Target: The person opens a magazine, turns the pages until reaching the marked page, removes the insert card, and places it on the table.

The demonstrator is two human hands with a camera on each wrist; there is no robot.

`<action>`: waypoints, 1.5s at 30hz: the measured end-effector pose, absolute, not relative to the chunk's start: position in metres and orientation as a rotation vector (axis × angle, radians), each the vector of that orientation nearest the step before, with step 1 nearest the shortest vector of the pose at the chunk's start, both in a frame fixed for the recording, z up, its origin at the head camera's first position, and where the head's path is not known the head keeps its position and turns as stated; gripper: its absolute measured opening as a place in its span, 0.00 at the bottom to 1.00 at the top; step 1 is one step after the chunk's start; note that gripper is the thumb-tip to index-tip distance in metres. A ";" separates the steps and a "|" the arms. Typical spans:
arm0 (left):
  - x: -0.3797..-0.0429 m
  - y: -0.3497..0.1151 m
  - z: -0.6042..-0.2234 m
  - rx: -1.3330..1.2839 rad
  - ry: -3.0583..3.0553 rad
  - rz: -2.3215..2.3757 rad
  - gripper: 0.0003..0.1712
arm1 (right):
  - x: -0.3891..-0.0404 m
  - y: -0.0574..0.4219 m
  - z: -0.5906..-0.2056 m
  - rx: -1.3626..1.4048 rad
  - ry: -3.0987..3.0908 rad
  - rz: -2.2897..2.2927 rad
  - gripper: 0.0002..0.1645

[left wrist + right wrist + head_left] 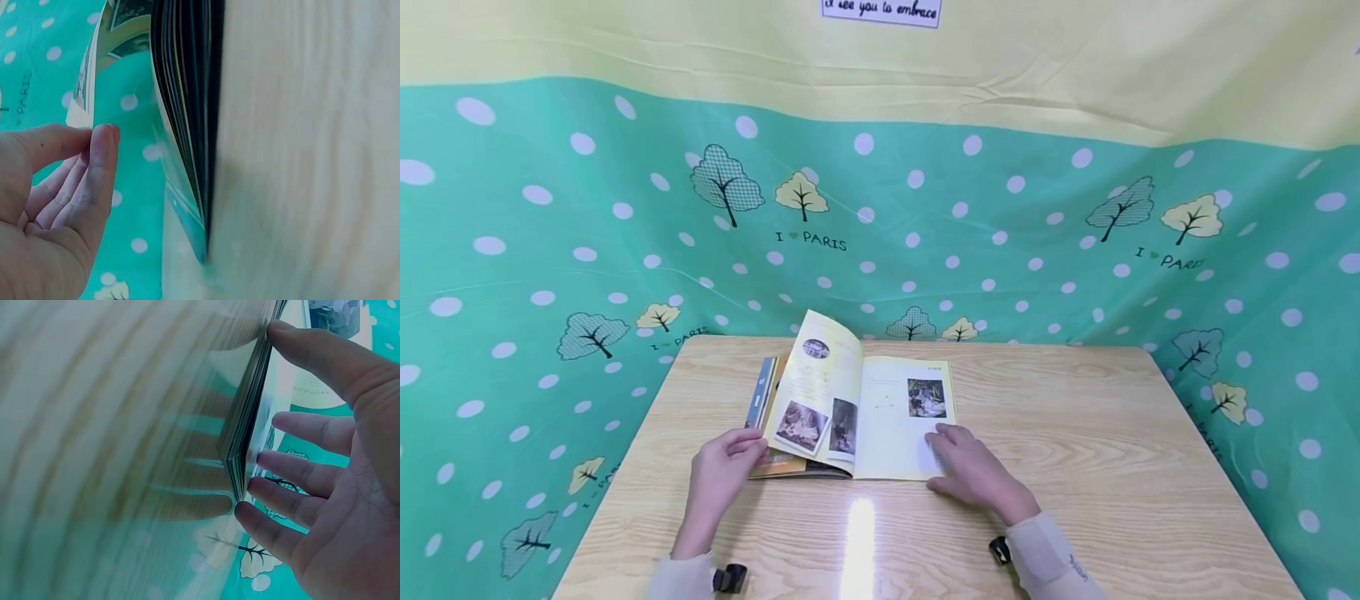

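An open book (895, 442) with pictures and text lies on the wooden table. Between thumb and fingertips, my left hand (724, 467) pinches the lower outer corner of a raised page (827, 358), which curves up over the left half. The left wrist view shows that page (92, 69) between the thumb and index finger of the hand (62, 187), above the stacked left pages. On the right half, my right hand (976, 468) rests with spread, extended fingers along the outer edge. The right wrist view has its fingertips and thumb (306, 347) against the book's edge (240, 450).
The light wooden table (1075, 433) extends around the book, with a bright reflection near its front. A green and yellow curtain (925, 192) with dots and trees hangs behind and at both sides. Black wrist devices (730, 578) are on both wrists.
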State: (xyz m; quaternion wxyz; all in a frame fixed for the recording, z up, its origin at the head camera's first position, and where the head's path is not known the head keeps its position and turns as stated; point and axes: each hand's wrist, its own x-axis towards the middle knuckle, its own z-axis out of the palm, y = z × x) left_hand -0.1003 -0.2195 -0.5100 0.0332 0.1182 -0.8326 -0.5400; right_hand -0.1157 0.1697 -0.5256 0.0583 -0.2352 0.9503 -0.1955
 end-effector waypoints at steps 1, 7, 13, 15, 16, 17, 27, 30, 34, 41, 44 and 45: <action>-0.098 -0.222 -0.510 0.373 -2.575 -1.649 0.14 | -0.116 0.170 -0.526 -0.712 2.879 -0.582 0.44; -0.089 -0.237 -0.513 0.430 -2.656 -1.538 0.16 | -0.117 0.171 -0.526 -0.708 2.878 -0.538 0.41; -0.085 -0.248 -0.518 0.457 -2.714 -1.466 0.17 | -0.119 0.171 -0.527 -0.724 2.885 -0.515 0.37; -0.084 -0.249 -0.518 0.454 -2.728 -1.437 0.17 | -0.119 0.171 -0.528 -0.729 2.890 -0.511 0.37; -0.084 -0.249 -0.518 0.450 -2.734 -1.431 0.17 | -0.119 0.172 -0.528 -0.732 2.893 -0.511 0.37; -0.084 -0.249 -0.518 0.445 -2.736 -1.428 0.16 | -0.119 0.172 -0.528 -0.733 2.897 -0.507 0.37; -0.086 -0.247 -0.516 0.429 -2.757 -1.325 0.17 | -0.124 0.156 -0.528 -0.818 2.908 -0.352 0.47; -0.087 -0.244 -0.514 0.419 -2.749 -1.317 0.16 | -0.127 0.147 -0.528 -0.861 2.915 -0.316 0.50; -0.089 -0.239 -0.512 0.382 -2.740 -1.351 0.17 | -0.128 0.135 -0.527 -0.919 2.910 -0.263 0.52; -0.093 -0.235 -0.510 0.357 -2.742 -1.339 0.16 | -0.127 0.128 -0.530 -0.983 2.932 -0.220 0.46; -0.093 -0.235 -0.510 0.357 -2.737 -1.357 0.16 | -0.127 0.129 -0.530 -1.017 2.941 -0.221 0.43; -0.093 -0.234 -0.510 0.357 -2.733 -1.367 0.16 | -0.127 0.130 -0.530 -1.023 2.938 -0.230 0.42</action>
